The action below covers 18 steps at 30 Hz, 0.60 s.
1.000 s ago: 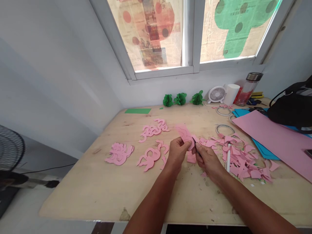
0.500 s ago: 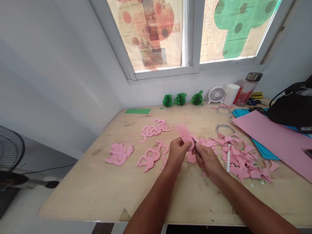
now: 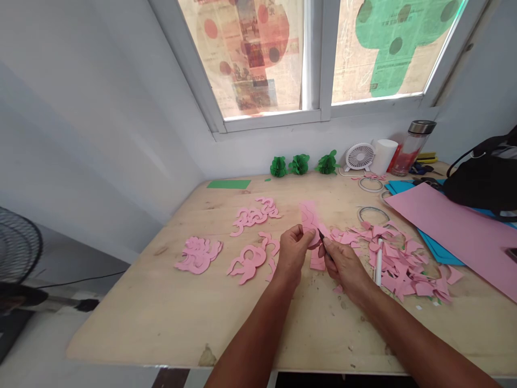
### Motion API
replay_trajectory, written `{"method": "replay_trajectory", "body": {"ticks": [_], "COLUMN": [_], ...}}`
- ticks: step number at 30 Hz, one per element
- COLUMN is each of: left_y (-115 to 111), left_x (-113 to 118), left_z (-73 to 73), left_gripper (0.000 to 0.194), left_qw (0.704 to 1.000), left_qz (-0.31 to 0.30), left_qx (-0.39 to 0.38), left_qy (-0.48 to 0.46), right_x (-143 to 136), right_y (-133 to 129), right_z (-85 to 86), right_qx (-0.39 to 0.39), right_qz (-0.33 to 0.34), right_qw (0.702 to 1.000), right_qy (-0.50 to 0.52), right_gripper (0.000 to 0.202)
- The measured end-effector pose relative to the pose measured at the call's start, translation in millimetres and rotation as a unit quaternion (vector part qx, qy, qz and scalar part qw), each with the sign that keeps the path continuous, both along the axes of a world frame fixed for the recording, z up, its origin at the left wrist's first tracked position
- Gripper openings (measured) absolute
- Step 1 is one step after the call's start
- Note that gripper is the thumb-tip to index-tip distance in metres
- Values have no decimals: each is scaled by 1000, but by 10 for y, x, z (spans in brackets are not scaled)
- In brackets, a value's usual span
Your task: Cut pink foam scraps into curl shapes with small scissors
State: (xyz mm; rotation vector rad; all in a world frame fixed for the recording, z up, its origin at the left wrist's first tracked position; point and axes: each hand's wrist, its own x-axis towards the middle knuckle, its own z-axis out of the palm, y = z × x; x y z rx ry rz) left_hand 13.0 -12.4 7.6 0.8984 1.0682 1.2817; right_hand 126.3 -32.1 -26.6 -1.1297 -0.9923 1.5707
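Observation:
My left hand [image 3: 293, 250] pinches a piece of pink paper [image 3: 309, 218] with curved lines drawn on it. Closed around a small dark cutting tool [image 3: 322, 237], probably scissors, is my right hand [image 3: 343, 261]; the tool's tip touches the paper's right edge. To the left lie cut pink shapes: a stacked group [image 3: 197, 255], a curly group [image 3: 254, 215] and looped pieces [image 3: 247, 264] beside my left forearm. Pink scraps [image 3: 404, 264] are heaped to the right, with a white pen [image 3: 378, 262] among them.
Three green paper figures [image 3: 299, 164] stand by the wall, near a small white fan [image 3: 359, 157] and a glass bottle [image 3: 412, 148]. A green strip [image 3: 229, 184] lies at the back left. Pink sheet [image 3: 456, 231], blue sheets [image 3: 436, 247] and a black bag [image 3: 484, 180] occupy the right.
The pink paper has turned in my left hand, its far end now more upright and further right. The dark tool has shifted slightly with my right hand.

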Motion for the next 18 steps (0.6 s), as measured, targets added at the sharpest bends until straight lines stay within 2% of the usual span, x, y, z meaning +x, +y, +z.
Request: {"method": "replay_trajectory", "body": {"ticks": [9,18], "left_y": [-30,-16], "left_x": [17,9], "left_z": [61,27], "left_gripper": [16,16], "left_qw": [998,998], "left_qz": [-49,-54], "left_qx": [24,20], "left_qy": [5,1], "right_x": [4,4], "right_y": [4,19], "right_z": [-3,-5], "right_qx": [3,1], "right_qz": [-3,5], "right_qw": [1000,1000], "right_qy": [13,10], "right_gripper": [37,39]}}
